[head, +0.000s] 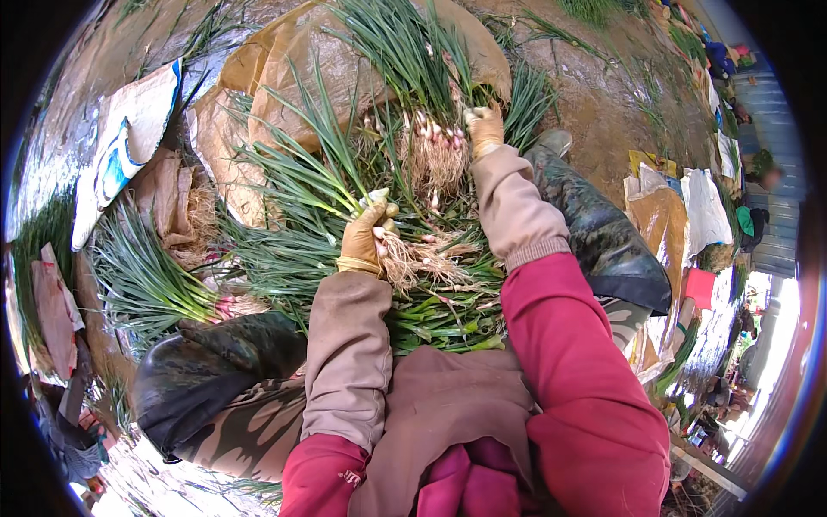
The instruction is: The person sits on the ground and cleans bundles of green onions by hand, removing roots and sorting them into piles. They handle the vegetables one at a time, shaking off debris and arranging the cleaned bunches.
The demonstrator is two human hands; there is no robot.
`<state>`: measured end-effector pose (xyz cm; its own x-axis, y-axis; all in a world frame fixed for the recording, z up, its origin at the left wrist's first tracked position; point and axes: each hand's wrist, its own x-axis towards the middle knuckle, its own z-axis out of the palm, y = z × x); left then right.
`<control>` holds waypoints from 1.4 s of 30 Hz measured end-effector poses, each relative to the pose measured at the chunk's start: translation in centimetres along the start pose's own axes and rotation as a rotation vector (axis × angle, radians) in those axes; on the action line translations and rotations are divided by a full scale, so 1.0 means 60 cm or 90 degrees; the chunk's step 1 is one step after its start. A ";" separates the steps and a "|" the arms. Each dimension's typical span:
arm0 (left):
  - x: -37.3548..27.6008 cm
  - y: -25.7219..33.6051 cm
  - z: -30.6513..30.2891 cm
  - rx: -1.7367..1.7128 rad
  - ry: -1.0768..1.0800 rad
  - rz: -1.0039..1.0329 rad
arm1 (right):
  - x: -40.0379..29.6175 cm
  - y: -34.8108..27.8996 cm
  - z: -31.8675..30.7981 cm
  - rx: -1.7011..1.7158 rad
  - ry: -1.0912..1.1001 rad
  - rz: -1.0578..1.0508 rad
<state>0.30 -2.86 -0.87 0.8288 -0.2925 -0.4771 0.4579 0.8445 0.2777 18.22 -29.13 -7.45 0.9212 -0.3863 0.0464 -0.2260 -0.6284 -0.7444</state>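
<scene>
My left hand [367, 236], in a tan glove with a band at the wrist, is closed around a small bunch of green onions [323, 181]. Their leaves point up and left, and their rooted bulbs hang out to the right below the fingers. At the right edge of a larger pile of green onions [434, 139] with pinkish bulbs is my right hand [484, 126], also gloved. Its fingers are bent at the pile; whether they grip a stalk is hidden. Loose leaves and stalks [446, 323] lie between my legs, beneath both hands.
Another bunch of green onions [168, 284] lies by my left boot [219, 368]. A mesh sack [310, 97] spreads ahead under the pile. White sacks [139, 123] lie at the left and more sacks [707, 207] at the right. My right boot [594, 226] flanks the pile. Other people are at the picture's edges.
</scene>
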 end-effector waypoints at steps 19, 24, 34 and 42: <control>0.033 -0.014 -0.038 0.061 0.073 -0.012 | 0.024 0.094 0.045 -0.365 -0.176 0.126; 0.019 -0.012 -0.013 0.086 0.141 0.007 | 0.014 0.077 0.060 -0.225 -0.315 0.089; 0.025 -0.021 -0.019 0.098 0.145 0.027 | 0.032 -0.028 -0.089 -0.219 -0.327 -0.036; -0.025 0.034 0.053 0.089 0.073 0.043 | -0.045 -0.286 -0.180 0.278 -0.277 -0.151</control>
<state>0.99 -2.15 3.07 0.8208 -0.1765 -0.5433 0.4487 0.7878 0.4219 16.18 -24.62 12.40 0.9949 0.0941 0.0376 0.0640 -0.2964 -0.9529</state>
